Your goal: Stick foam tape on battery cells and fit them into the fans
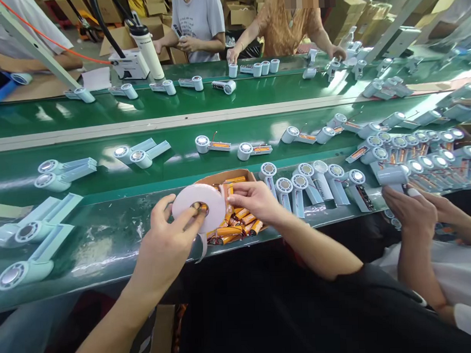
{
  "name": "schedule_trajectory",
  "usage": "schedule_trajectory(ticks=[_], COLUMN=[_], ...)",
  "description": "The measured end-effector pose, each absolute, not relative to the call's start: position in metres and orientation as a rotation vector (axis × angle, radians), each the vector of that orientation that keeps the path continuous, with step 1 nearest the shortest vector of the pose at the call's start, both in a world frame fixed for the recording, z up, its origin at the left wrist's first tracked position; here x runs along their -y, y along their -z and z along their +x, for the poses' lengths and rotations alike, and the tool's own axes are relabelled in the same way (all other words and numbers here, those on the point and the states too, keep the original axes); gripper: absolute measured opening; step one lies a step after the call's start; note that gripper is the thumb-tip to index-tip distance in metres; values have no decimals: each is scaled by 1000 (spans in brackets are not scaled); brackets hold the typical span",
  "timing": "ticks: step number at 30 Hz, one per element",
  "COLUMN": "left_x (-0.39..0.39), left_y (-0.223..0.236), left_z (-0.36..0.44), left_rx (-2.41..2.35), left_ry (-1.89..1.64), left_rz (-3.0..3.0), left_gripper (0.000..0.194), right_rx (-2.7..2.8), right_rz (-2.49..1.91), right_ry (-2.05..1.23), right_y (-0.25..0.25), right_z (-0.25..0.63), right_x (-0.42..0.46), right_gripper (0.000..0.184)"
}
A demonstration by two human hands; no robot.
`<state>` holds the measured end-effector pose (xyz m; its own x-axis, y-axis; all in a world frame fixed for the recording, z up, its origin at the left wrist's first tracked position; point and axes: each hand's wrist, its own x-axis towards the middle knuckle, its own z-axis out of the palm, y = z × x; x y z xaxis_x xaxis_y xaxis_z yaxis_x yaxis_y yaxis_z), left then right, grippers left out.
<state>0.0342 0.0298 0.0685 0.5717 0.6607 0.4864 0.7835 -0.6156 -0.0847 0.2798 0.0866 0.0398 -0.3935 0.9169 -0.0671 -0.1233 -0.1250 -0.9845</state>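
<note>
We look across a long green belt [83, 146], split from a second, farther belt [140, 106] by a pale rail [186, 118]. Beyond it we see one co-worker in a grey shirt [199, 28] and another in an orange-brown top [290, 35]. At our right, a neighbour's hands [408, 209] hold a pale blue housing [392, 175].

Along our edge runs the dark green ledge [113, 217], and on it, just in front of us, stands a cardboard box [241, 175] heaped with orange cells [224, 231]. Fan-headed parts [305, 170] stand close together right of the box; other pale blue parts [27, 231] lie well apart from it on the left.

Our left hand [164, 243] holds a white roll [186, 201] over the box's left side, fingertips set into its core and another digit at its left edge. A thin strip [203, 245] hangs below the roll. Our right hand [263, 198] is over the box, thumb and forefinger narrowed to a pinch on the tape end [225, 191] at the roll's right side; with the orange so close there, we cannot tell whether a cell is in that pinch too.
</note>
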Motion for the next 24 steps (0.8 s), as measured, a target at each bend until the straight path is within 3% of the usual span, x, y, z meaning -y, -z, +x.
schedule_trajectory(ticks=[3,8,10,11,12,15,21,24], left_x=[-16,-47,-98,-128,-159,-238,-286,-298], left_y=[-58,-53,-59,-62,-63,-53,-12,-4], left_z=[54,64,46,32,15,-36,-81,-81], left_rx=[1268,1311,1333,1430,1661,2106,1987,1938], left_ry=[770,566,435,389,410,202,-120,-200], left_rz=[-2529,-2923,-3190,-3231,-3103,-2384,-2484,-2579], left_gripper=[32,53,58,51,44,49,38,32], right_rx=[881,783,905,983,1052,1176,1317,1490], right_rz=[-869,-758,-809,-839,-857,-850,-841,-831], right_ry=[-1468,-898,-920,-958,-988,-1040,-1230,-1304], right_y=[-26,-64,-75,-77,-76,-68,-56,-46], right_z=[286,349,358,357,352,328,287,254], right_x=[-88,-163,-191,-201,-207,-217,-254,-286], right_gripper=[43,18,22,28,36,51,61,56])
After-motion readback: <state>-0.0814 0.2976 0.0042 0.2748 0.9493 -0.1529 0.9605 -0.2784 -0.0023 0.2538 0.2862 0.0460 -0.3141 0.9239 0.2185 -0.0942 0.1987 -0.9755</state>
